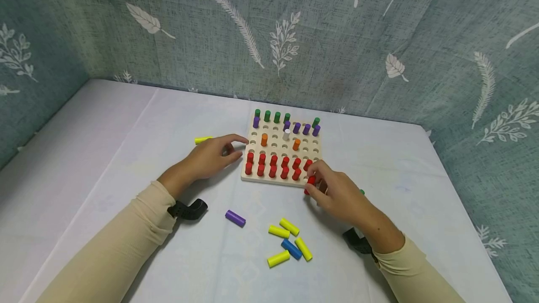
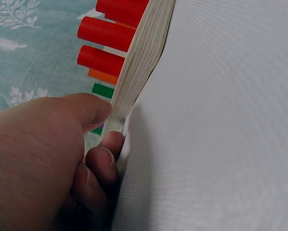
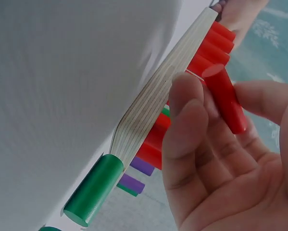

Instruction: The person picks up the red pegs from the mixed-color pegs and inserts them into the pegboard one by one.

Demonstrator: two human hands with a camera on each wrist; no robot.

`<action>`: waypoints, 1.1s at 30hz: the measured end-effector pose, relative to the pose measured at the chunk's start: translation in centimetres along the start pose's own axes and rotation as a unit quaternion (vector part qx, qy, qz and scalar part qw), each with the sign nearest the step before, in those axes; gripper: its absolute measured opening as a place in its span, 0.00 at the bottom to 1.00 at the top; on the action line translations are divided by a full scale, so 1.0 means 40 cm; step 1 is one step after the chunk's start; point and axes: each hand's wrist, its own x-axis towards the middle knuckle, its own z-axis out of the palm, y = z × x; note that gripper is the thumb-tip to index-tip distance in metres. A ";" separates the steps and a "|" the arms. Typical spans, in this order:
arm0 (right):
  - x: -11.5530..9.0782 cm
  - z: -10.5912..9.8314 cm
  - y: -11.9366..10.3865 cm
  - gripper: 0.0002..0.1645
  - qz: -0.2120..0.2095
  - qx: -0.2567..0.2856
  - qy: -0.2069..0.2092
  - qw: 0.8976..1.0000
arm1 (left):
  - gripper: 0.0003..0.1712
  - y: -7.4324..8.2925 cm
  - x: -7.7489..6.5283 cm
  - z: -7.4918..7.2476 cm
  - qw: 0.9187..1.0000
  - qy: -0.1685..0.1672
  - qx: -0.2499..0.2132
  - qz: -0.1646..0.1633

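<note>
My right hand (image 1: 337, 193) pinches a red peg (image 3: 225, 98) between thumb and fingers, at the front right corner of a wooden pegboard (image 1: 269, 180). In the right wrist view the peg is tilted and clear of the holes. My left hand (image 1: 208, 157) is at the board's left edge, its fingertips right at the wood. Two rows of red pegs (image 1: 273, 171) stand along the near side. Farther back stand two orange pegs (image 1: 264, 140), a white peg (image 1: 287, 134), a row of purple pegs (image 1: 296, 128) and green pegs (image 1: 277, 117).
Several yellow pegs (image 1: 279, 259) and a blue peg (image 1: 291, 248) lie on the white cloth in front. A purple peg (image 1: 235, 218) lies nearer the left arm. Another yellow peg (image 1: 203, 140) is behind the left hand. A green peg (image 3: 93, 190) lies right of the board.
</note>
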 end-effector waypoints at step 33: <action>0.009 0.009 0.010 0.21 0.023 -0.094 0.076 0.992 | 0.23 0.003 -0.003 0.001 1.000 -0.001 -0.001 -0.007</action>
